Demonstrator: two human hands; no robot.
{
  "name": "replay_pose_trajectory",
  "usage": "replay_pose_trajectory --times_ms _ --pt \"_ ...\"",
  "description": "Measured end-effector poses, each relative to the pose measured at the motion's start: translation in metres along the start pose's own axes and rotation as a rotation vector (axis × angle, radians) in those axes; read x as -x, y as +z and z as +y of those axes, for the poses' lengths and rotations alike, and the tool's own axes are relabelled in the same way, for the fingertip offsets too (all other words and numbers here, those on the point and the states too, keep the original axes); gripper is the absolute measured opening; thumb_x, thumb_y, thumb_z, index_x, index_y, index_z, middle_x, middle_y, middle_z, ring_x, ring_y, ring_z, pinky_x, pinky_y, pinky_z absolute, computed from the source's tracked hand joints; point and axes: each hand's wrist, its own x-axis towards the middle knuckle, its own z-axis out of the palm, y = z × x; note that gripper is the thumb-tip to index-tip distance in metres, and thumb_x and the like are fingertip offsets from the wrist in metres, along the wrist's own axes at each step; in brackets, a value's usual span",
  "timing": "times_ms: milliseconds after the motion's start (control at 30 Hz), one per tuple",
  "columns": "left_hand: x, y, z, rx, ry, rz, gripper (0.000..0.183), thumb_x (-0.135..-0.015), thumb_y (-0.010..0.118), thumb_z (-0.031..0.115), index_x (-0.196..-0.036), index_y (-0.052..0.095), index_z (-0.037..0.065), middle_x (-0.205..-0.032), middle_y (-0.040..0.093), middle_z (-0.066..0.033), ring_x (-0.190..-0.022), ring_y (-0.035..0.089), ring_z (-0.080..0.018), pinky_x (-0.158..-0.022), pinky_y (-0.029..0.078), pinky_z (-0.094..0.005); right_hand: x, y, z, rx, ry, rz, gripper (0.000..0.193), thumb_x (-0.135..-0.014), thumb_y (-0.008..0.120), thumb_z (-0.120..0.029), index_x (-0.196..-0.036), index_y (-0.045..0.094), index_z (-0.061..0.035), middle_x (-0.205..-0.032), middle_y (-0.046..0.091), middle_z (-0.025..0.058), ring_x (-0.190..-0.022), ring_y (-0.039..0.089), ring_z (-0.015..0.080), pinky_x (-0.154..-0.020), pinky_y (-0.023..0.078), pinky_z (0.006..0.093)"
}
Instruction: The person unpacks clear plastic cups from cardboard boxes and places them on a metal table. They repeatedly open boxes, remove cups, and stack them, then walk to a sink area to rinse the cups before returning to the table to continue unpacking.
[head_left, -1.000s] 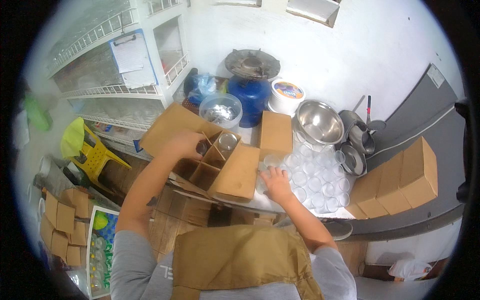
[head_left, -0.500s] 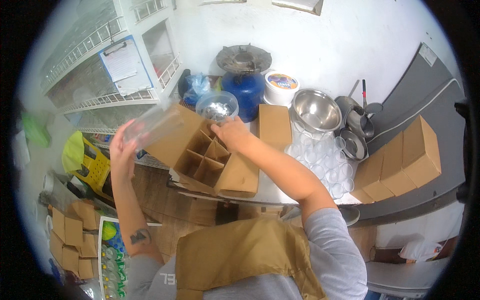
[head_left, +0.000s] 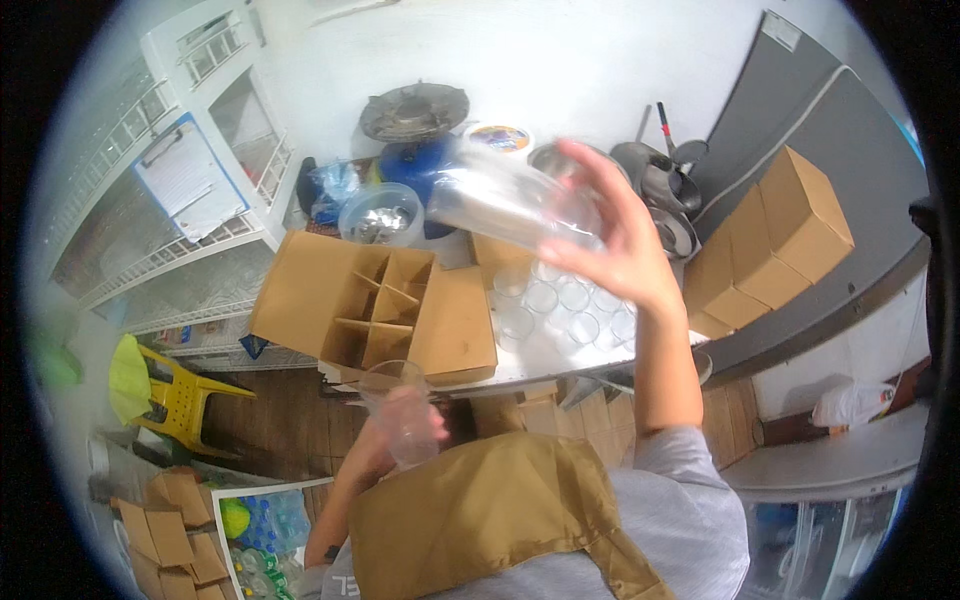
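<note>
My left hand (head_left: 412, 415), low in front of the apron, is closed round a clear drinking glass (head_left: 392, 380) with its rim up. Raised over the table, my right hand (head_left: 625, 240) grips a clear, shiny, tube-shaped thing (head_left: 490, 190). Motion blurs it, and I cannot tell whether it is glass or plastic. Between and beyond my hands an open cardboard box (head_left: 455, 320) has its flaps spread. Card dividers (head_left: 385, 300) split it into several cells, and those I can see into hold nothing. Several clear glasses (head_left: 575, 325) stand upright on the table, right of the box.
Behind the box are a clear tub (head_left: 380, 215) with silvery pieces, a blue gas cylinder with a burner (head_left: 415, 110), and a white bucket (head_left: 500, 138). Cartons (head_left: 765, 250) line the table's right side. A yellow stool (head_left: 185, 400) and wire shelves (head_left: 190, 310) are at left.
My right hand has left the box and risen, now holding the clear tube-shaped thing. My left hand has come down toward the apron with a glass. The view has swung to the right.
</note>
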Motion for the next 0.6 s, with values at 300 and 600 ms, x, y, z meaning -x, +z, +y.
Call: replay_pose_trajectory --times_ms 300,600 --pt "-0.078 0.068 -0.062 -0.756 0.320 0.032 0.072 -0.066 0.087 0.021 -0.124 0.049 0.005 -0.115 0.060 -0.0081 -0.109 0.057 -0.0210 -0.096 0.045 -0.0354 0.248 0.068 0.118 0.165 0.599 0.295 0.074 -0.061 0.089 -0.014 -0.125 0.054 -0.0042 -0.108 0.058 0.0108 -0.102 0.057 0.0226 -0.088 0.048 0.0355" --pt "-0.162 0.099 -0.083 -1.483 0.350 0.264 0.070 -0.060 0.084 0.022 -0.121 0.052 0.010 -0.105 0.063 -0.0165 -0.099 0.060 -0.0328 -0.096 0.029 -0.0486 0.277 0.100 0.230 0.383 0.679 0.450 0.081 -0.062 0.087 -0.012 -0.132 0.046 -0.0065 -0.118 0.057 0.0165 -0.110 0.050 0.0382 -0.095 0.043 0.0440"
